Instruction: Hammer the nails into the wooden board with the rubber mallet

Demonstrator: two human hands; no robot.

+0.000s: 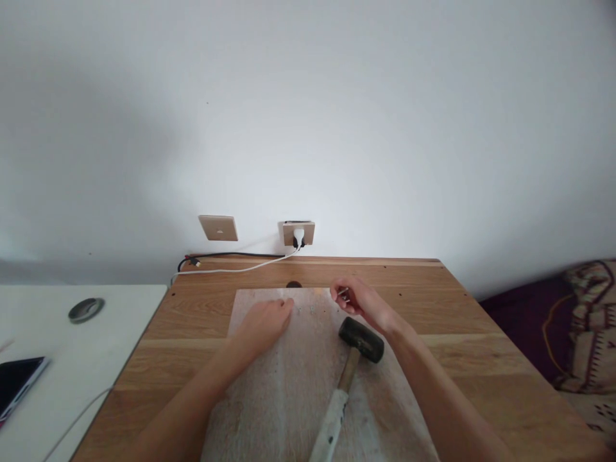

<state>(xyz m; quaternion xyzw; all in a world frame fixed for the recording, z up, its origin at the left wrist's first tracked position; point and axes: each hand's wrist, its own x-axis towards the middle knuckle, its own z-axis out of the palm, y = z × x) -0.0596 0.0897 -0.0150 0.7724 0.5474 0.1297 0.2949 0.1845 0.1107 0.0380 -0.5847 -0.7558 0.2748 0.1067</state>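
A pale, worn wooden board (289,385) lies flat on the wooden table. On its far left part rests my left hand (267,322), closed, with the fingers curled under; whatever they may pinch is hidden. Just right of it, a few small shiny bits (312,309) and dark holes show near the board's far edge. My right hand (353,298) is closed over the far right corner, and thin metal nails (343,294) stick out between its fingers. Below that hand lies a mallet (360,339) with a black head, its white-wrapped handle pointing toward me.
A white plug sits in the wall socket (299,235), its white cable (240,269) running left beside a black one. Left stands a white table (110,346) with a round grey disc (86,310) and a phone-like device (22,382). Patterned fabric (594,327) is at right.
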